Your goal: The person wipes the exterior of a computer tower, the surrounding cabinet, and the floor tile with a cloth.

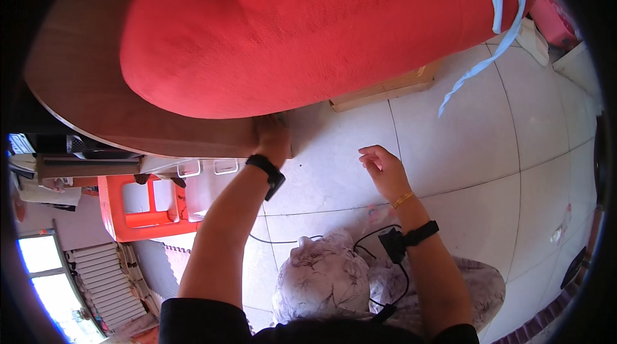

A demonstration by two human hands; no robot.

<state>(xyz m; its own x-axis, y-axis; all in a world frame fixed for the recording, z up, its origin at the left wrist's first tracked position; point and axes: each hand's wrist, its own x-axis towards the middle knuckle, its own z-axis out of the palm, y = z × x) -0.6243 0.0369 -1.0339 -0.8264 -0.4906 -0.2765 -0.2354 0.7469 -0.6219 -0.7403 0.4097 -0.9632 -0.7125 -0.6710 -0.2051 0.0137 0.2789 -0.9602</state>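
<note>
A large red cloth-covered bulk (289, 40), probably a cushion or plush, fills the top of the view, resting over a brown wooden tabletop (159, 129). My left hand (273, 134) reaches to the tabletop's corner, below the red cloth. Its fingers are dark and partly hidden, so what they touch is unclear. My right hand (383, 170) hangs over the tiled floor with fingers loosely curled and nothing visible in it. Pale blue strips (482, 69) dangle from the red cloth's right end. Both wrists wear black bands.
An orange plastic stool (111, 209) stands at left beside a pale cabinet with handles. A wooden box-like piece (385, 91) lies below the red cloth. A black cable (407, 276) hangs by my right forearm. A pink container (552, 21) is at upper right.
</note>
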